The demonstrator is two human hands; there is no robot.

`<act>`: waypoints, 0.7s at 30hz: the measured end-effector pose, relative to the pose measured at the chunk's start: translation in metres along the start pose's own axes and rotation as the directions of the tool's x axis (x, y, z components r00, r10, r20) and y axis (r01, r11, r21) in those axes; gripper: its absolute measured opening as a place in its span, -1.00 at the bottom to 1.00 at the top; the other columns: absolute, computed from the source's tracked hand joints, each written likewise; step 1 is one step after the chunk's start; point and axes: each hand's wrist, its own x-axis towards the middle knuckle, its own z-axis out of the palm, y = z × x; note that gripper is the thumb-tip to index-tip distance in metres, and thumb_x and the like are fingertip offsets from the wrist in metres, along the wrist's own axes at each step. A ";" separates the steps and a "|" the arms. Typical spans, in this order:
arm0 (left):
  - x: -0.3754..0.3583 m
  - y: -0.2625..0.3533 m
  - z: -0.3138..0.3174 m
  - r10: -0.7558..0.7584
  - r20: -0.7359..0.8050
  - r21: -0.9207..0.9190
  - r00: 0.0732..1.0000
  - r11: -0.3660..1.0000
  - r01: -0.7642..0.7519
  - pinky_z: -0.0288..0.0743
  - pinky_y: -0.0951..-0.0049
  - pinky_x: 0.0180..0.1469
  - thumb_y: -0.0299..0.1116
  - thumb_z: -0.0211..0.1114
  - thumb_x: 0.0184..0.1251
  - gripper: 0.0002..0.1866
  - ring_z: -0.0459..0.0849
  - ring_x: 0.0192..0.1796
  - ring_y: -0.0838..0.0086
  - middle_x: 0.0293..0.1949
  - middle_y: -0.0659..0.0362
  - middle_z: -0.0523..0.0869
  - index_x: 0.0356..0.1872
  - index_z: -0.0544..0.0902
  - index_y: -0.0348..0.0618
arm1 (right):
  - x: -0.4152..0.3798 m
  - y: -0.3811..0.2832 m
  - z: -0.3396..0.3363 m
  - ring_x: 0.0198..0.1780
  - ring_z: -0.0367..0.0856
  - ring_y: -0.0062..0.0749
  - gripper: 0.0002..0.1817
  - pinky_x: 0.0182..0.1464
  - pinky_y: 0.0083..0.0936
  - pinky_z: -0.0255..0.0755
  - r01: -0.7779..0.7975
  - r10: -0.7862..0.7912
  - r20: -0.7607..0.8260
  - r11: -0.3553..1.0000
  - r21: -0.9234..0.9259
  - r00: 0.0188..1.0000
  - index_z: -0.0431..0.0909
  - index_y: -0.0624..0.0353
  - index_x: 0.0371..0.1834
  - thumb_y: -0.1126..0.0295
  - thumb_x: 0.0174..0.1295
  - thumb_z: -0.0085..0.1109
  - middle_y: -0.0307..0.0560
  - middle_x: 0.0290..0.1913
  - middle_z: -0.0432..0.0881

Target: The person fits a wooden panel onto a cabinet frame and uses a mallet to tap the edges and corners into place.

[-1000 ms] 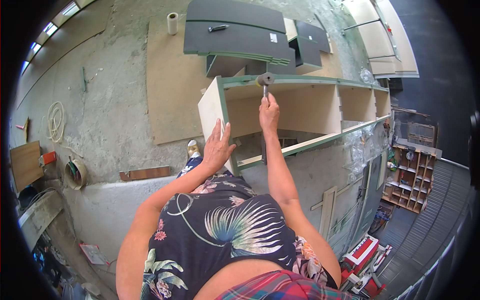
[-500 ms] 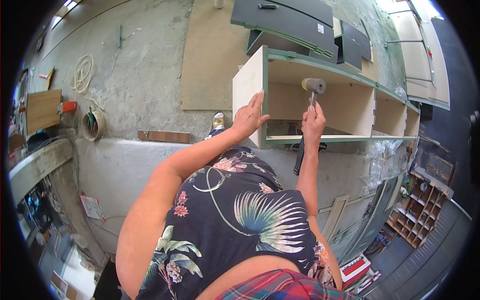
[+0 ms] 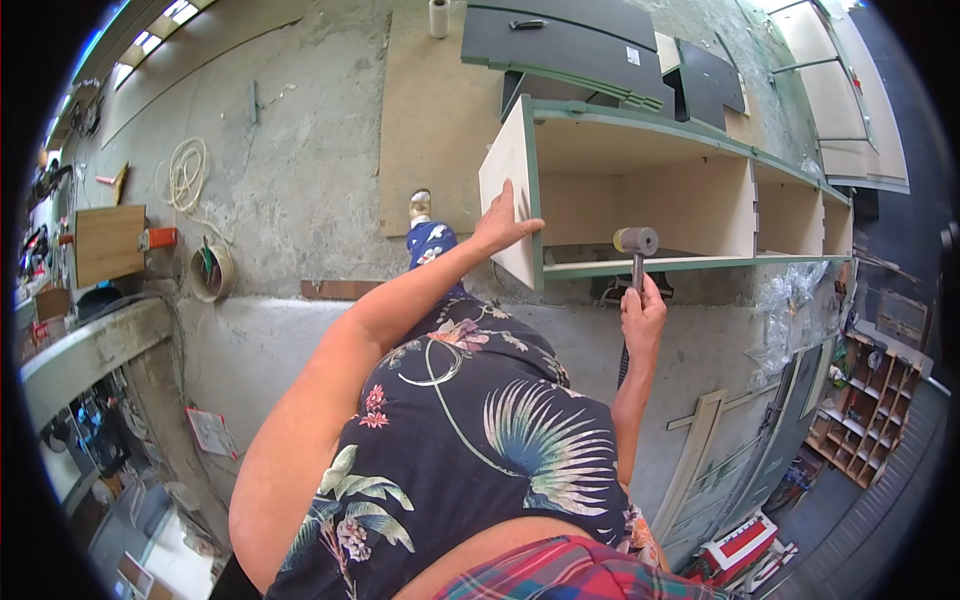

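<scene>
A long pale cabinet carcass (image 3: 690, 200) with green edging lies on its side on the concrete floor, its open compartments facing me. My left hand (image 3: 505, 225) rests flat on its end panel (image 3: 510, 190), fingers spread over the green edge. My right hand (image 3: 642, 315) grips the handle of a mallet (image 3: 636, 245), whose grey head sits level with the lower front edge of the cabinet.
Dark grey panels (image 3: 570, 45) with a handle are stacked behind the cabinet on a brown board (image 3: 425, 130). A coiled hose (image 3: 185, 170), a tape roll (image 3: 210, 272) and a wood offcut (image 3: 335, 289) lie to the left. Shelving (image 3: 865, 420) and frames stand at right.
The mallet has come down from the cabinet's upper area to its lower front edge. My left hand stays on the end panel, and my view has shifted slightly.
</scene>
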 end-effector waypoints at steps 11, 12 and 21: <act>0.145 -0.004 -0.118 0.140 0.099 -0.194 0.985 0.974 -0.118 0.54 0.29 0.04 0.04 0.42 0.10 0.04 0.67 -0.15 0.26 0.42 -0.11 0.19 0.49 0.02 -0.19 | 0.116 -0.160 0.064 -0.45 0.36 -0.63 -0.68 -0.36 -0.61 0.30 0.028 -0.042 -0.059 0.973 -0.228 0.997 0.39 0.28 0.10 0.48 0.29 -0.01 -0.23 -0.50 0.45; 0.159 -0.006 -0.124 0.168 0.150 -0.220 0.974 0.966 -0.133 0.55 0.30 0.02 0.06 0.42 0.10 0.01 0.68 -0.19 0.31 0.42 -0.05 0.21 0.49 0.07 -0.07 | 0.133 -0.181 0.072 -0.48 0.36 -0.62 -0.67 -0.38 -0.61 0.31 0.044 -0.058 -0.043 0.963 -0.267 0.997 0.40 0.24 0.14 0.49 0.32 -0.02 -0.23 -0.51 0.45; 0.194 0.000 -0.115 0.459 0.320 -0.330 0.829 0.874 -0.357 0.54 0.32 0.03 -0.02 0.43 0.12 -0.31 0.66 -0.18 0.27 0.33 0.00 0.41 0.29 0.47 0.01 | 0.262 -0.295 0.127 -0.26 0.63 0.11 -0.61 -0.18 -0.09 0.42 -0.004 0.281 0.111 0.379 -0.925 0.953 0.40 -0.03 0.27 0.38 0.37 -0.01 0.15 -0.26 0.66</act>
